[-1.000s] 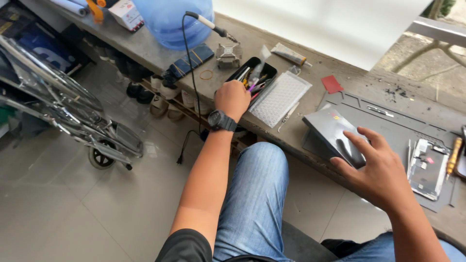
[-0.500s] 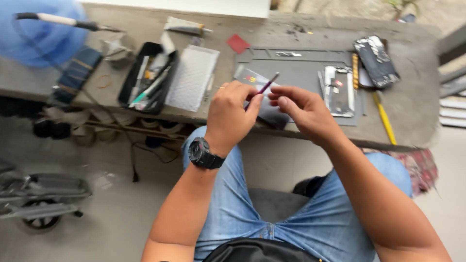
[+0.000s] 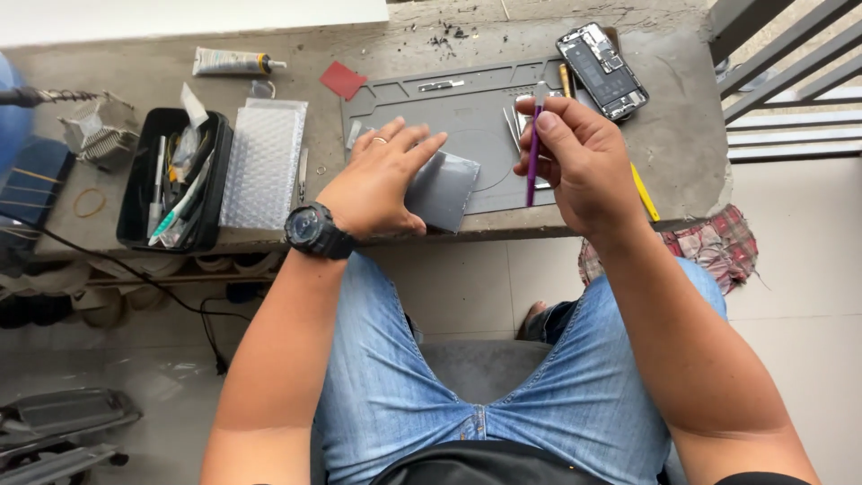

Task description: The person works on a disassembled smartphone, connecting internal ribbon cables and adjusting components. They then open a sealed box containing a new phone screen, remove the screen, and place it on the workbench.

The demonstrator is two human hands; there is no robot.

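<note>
My left hand (image 3: 382,180), with a ring and a black wristwatch, lies flat on a grey foil pouch (image 3: 443,189) at the front edge of the grey work mat (image 3: 467,112). My right hand (image 3: 575,157) holds a thin purple tool (image 3: 533,153) upright above the mat's right part. Metal tweezers (image 3: 514,126) lie on the mat just behind that hand. An opened phone (image 3: 600,70) with its insides showing rests at the mat's far right corner.
A black tool tray (image 3: 135,193) with several tools stands at the left, beside a bubble-wrap sheet (image 3: 263,162). A glue tube (image 3: 232,61) and a red pick (image 3: 343,81) lie at the back. A yellow pry tool (image 3: 644,193) lies at the bench's right edge. Railing bars are at the far right.
My left hand fetched the purple tool from the black tray and passed it to my right hand. The left hand now rests on the grey pouch. The view turned right.
</note>
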